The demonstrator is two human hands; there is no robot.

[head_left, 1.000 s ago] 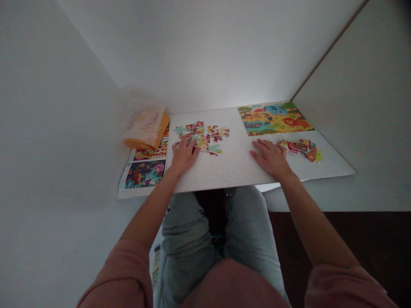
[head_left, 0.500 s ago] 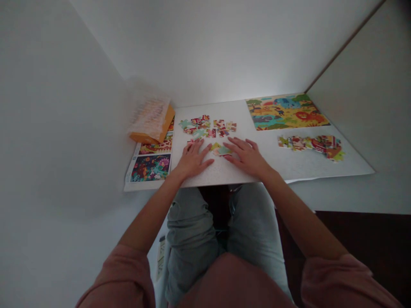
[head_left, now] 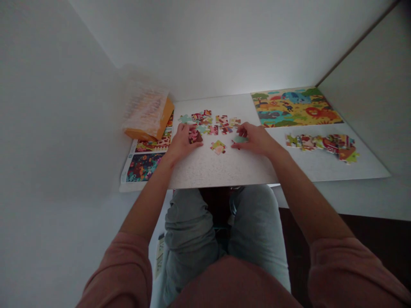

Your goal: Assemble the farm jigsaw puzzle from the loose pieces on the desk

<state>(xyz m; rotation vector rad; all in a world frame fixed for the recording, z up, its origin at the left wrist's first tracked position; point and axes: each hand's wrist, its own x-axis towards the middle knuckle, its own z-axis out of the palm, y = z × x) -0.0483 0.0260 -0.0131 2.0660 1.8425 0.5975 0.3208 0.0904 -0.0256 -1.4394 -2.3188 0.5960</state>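
head view | worn above lap | faces forward, down | tabletop near

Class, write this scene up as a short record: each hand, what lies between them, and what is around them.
Left hand: thumb and fingers around a dark pink piece
Right hand: thumb and fingers around a pale green piece
Between hands: yellow-green piece
Beyond hands: loose puzzle pieces
Far right: row of overlapping pieces, below an animal picture
Far left: orange package on printed pictures
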